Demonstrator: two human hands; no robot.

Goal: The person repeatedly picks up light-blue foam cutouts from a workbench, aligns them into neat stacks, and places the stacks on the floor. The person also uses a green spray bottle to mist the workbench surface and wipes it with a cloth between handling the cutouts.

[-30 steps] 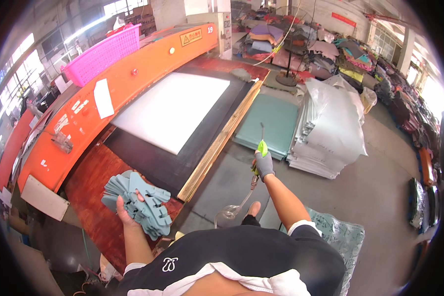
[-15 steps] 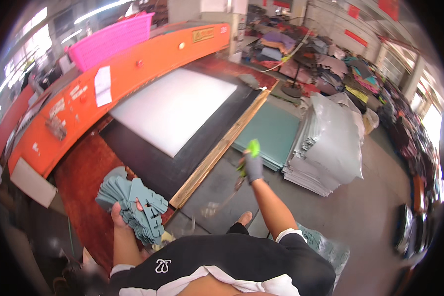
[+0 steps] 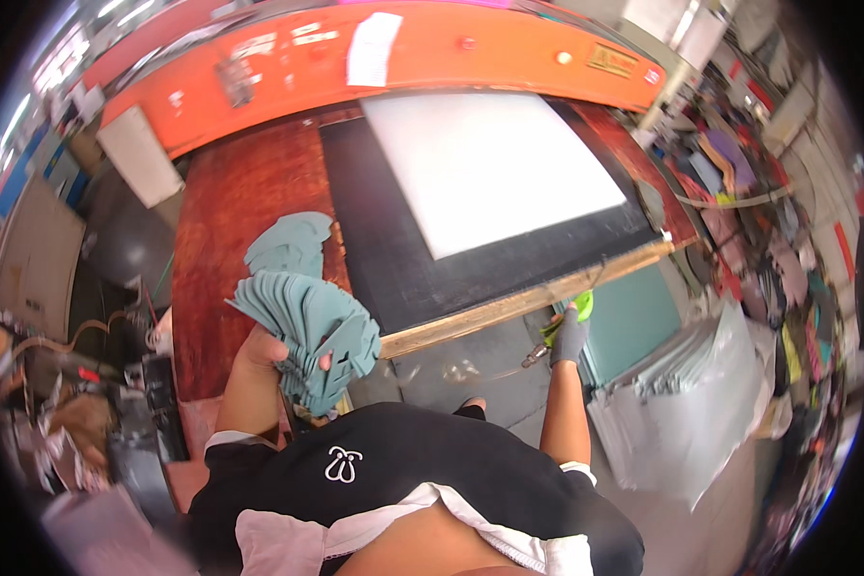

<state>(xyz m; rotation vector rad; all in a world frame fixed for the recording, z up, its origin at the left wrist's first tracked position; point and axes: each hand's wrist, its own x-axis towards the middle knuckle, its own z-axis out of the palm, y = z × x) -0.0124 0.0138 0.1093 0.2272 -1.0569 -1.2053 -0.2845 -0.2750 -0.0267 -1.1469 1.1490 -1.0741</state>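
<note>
Gripping a fan of teal cutouts (image 3: pixel 307 322) at 9 o'clock, left hand (image 3: pixel 259 350) closed — gloved right hand (image 3: pixel 568 336) clutches a green tool (image 3: pixel 576 309) at 3 o'clock.

Teal cut-outs (image 3: pixel 307 322), a grey-and-lime glove (image 3: pixel 571 331), a white board (image 3: pixel 490 168) on a black bed (image 3: pixel 394 250), an orange press frame (image 3: pixel 298 67).

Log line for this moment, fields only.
left hand: holds fanned stack of teal cut pieces | right hand: gloved, grips yellow-green tool by wooden rail | white sheet: on black bed
</note>
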